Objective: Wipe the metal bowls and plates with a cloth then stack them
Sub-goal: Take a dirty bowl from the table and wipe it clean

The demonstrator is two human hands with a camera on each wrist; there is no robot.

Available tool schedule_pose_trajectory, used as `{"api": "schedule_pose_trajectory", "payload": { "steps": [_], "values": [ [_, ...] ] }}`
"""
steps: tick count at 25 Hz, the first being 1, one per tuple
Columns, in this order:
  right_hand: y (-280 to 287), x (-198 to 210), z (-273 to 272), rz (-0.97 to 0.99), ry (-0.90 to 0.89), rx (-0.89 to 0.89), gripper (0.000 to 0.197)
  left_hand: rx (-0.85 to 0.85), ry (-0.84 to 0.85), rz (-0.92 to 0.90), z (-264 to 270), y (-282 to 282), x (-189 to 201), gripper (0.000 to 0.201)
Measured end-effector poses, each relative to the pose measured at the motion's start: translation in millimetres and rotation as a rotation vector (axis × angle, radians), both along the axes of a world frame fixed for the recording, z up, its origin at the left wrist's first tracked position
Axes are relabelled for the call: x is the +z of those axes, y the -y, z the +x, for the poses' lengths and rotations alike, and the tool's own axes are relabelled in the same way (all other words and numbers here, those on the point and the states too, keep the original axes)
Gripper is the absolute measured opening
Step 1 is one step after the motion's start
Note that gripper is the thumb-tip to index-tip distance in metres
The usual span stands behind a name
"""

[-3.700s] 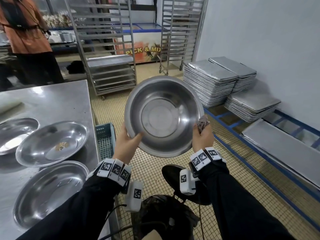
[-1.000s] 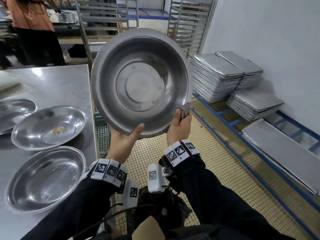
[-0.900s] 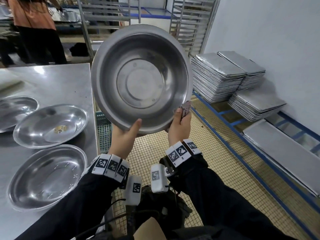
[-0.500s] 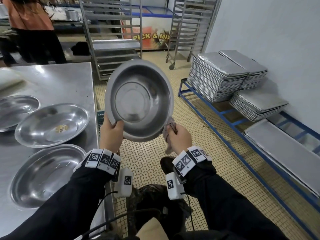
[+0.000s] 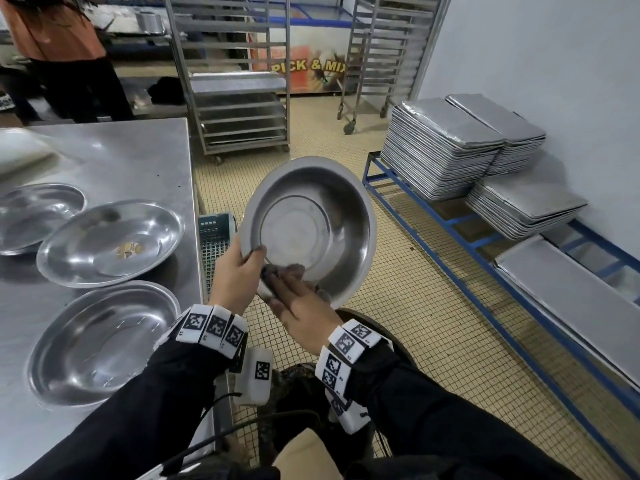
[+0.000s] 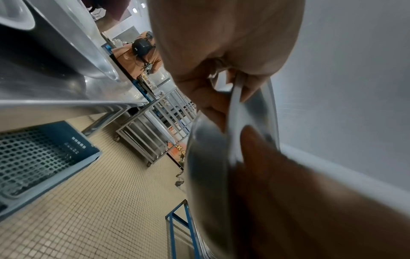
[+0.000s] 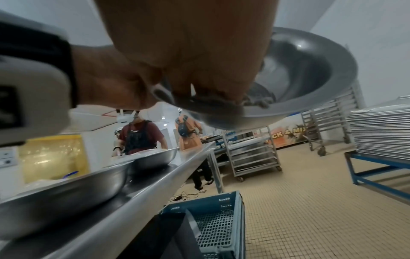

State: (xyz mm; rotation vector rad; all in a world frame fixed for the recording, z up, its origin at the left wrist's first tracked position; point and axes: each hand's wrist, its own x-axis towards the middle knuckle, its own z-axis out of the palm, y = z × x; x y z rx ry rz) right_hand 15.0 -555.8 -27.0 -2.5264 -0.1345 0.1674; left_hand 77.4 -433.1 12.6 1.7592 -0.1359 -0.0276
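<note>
Steel worktable (image 5: 114,157) at left, carrying three shallow metal plates (image 5: 104,341) laid out singly, none stacked yet. Beside its edge on the tiled floor, a blue plastic crate (image 5: 216,237). Off to the right, stacks of baking trays (image 5: 440,147) on a blue frame.

In the air ahead of the table's corner, over the floor: a deep metal bowl (image 5: 311,230), tilted with its hollow facing back toward the wearer. Gripped at the near-left rim by the left hand (image 5: 237,271), thumb hooked inside, fingers curled behind. Pressed against the lower inside wall by the right hand (image 5: 298,306), fingers fairly straight: a grey cloth (image 7: 255,102), bunched under the fingertips.

Probably mid-wipe on the bowl's interior. To do it well: rim clamped firmly against the cloth's push; cloth swept round the wall, then across the flat base; bowl turned bit by bit so no arc is missed; outside wiped too before setting down. Rim slippery, so no loosening while turning.
</note>
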Motion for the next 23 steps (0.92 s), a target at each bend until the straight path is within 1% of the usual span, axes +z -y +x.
{"api": "schedule_pose_trajectory", "payload": {
  "steps": [1,2,3,5,6,7,8,9,12,13,14,16,17,19,21,23],
  "values": [
    [5,-4,3,-0.018,-0.062,-0.003,0.053,-0.014,-0.008,-0.005,1,0,0,0.017],
    [13,-7,6,-0.068,-0.069,-0.016,0.054,-0.026,-0.015,-0.015,1,-1,1,0.014],
    [23,-15,12,-0.179,-0.019,-0.042,0.056,-0.029,-0.012,-0.025,2,-2,2,0.011],
    [46,-26,22,-0.430,0.094,-0.147,0.062,-0.003,0.013,-0.014,3,-3,4,0.013],
    [54,-27,25,-0.505,0.102,-0.226,0.066,0.010,0.026,-0.004,3,-2,4,0.014],
    [58,-25,25,-0.538,0.103,-0.299,0.069,0.017,0.042,0.000,4,-1,5,0.014],
    [56,-22,23,-0.521,0.116,-0.335,0.071,0.028,0.063,0.004,4,1,7,0.015],
    [47,-18,20,-0.465,0.158,-0.325,0.070,0.044,0.091,0.011,5,3,9,0.017],
    [10,-7,1,-0.144,0.309,-0.202,0.065,0.098,0.147,0.003,6,9,19,0.019],
    [4,-5,-4,-0.087,0.333,-0.199,0.066,0.108,0.152,-0.013,6,10,22,0.020],
    [4,-3,-6,-0.097,0.346,-0.229,0.069,0.114,0.151,-0.025,5,11,24,0.023],
    [21,-3,-2,-0.239,0.344,-0.375,0.072,0.115,0.124,-0.049,3,13,25,0.026],
    [33,-4,0,-0.302,0.332,-0.457,0.071,0.106,0.103,-0.072,2,14,25,0.026],
    [55,-2,8,-0.343,0.361,-0.590,0.065,0.082,0.072,-0.123,-2,16,25,0.021],
    [70,10,17,-0.297,0.447,-0.674,0.065,0.065,0.065,-0.144,-7,17,25,0.016],
    [83,29,24,-0.184,0.526,-0.735,0.066,0.059,0.059,-0.143,-10,14,24,0.014]
  ]
}}
